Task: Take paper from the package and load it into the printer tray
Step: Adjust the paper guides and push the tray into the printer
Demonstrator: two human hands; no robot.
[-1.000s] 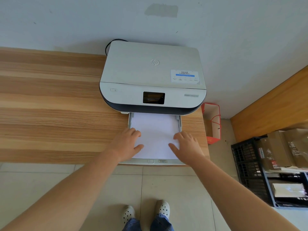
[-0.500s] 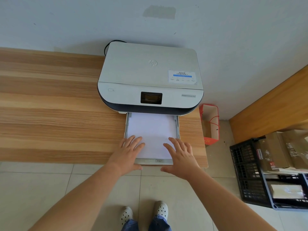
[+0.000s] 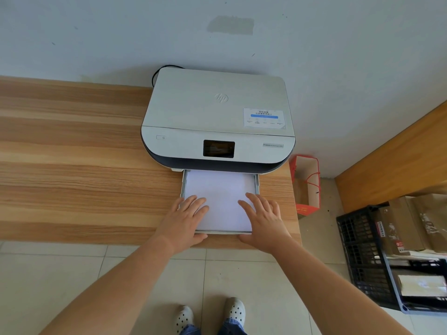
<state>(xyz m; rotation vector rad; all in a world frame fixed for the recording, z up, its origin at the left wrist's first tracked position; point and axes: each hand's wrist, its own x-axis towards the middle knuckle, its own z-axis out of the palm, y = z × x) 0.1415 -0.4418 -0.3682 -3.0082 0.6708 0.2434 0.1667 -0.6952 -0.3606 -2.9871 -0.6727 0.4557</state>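
Note:
A white printer (image 3: 217,112) with a dark screen stands on the wooden table (image 3: 72,177) against the wall. Its paper tray (image 3: 257,184) sticks out of the front, and a stack of white paper (image 3: 220,192) lies in it. My left hand (image 3: 186,218) lies flat on the stack's near left corner, thumb at the tray's front edge. My right hand (image 3: 263,221) lies flat on the near right corner, thumb likewise at the front edge. Fingers of both hands are spread and grip nothing. No paper package is in view.
A red paper bag (image 3: 306,189) stands on the floor just right of the table. Further right, a black crate (image 3: 362,257) holds cardboard boxes (image 3: 401,226). Another wooden surface (image 3: 399,160) runs along the right wall. My feet are on the tiled floor below.
The tray has slid inward toward the printer, its front edge now behind the table's edge. Both hands moved forward with it, and the fingers have spread flatter on the paper.

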